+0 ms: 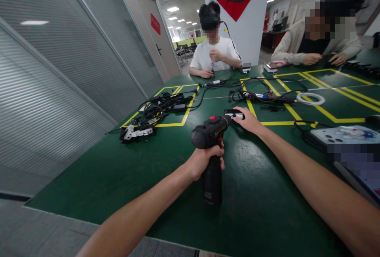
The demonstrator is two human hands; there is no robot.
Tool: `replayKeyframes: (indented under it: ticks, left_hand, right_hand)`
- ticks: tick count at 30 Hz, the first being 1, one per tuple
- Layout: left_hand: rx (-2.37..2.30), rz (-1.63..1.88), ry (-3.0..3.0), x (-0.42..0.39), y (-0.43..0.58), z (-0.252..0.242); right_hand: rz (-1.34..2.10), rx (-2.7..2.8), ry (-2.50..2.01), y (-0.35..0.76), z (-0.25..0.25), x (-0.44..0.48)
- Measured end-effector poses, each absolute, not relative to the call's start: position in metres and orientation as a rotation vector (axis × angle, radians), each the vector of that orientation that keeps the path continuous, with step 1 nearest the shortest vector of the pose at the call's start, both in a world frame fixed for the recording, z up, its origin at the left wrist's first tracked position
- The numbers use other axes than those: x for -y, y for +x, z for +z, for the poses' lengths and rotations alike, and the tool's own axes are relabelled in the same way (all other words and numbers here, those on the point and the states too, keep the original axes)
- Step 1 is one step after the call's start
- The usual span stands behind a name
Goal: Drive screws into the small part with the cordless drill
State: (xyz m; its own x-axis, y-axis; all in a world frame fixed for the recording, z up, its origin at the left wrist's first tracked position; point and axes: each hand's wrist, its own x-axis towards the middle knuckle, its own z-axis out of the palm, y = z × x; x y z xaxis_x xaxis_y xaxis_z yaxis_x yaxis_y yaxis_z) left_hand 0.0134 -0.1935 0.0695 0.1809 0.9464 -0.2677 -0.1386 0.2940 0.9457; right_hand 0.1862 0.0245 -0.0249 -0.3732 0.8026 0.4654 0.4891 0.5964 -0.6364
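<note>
A black cordless drill [211, 130] with red buttons is gripped by its handle in my left hand [206, 160], chuck pointing away and to the right. My right hand [245, 118] is closed around a small black-and-white block-like part [228, 112] on the table, its exact kind unclear. The drill's front end is close to this part, partly overlapping it in view; I cannot tell whether they touch. My right fingers hide some of the part.
Tangled black cables [166, 104] lie at the left, near a black-and-white bracket [136, 132]. More cables, a black tool [267, 97] and a white ring [310, 99] are beyond my right hand. A laptop-like device [347, 135] sits at right. Two people sit across the green table [118, 186].
</note>
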Motion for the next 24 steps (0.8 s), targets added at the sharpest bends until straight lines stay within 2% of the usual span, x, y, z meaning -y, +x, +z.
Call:
replayKeyframes:
  ticks: [24]
  left_hand:
    - [-1.105, 0.959, 0.982, 0.195, 0.015, 0.0709]
  right_hand:
    - [0.526, 2.031, -1.021, 0.1856, -0.0264, -0.0255]
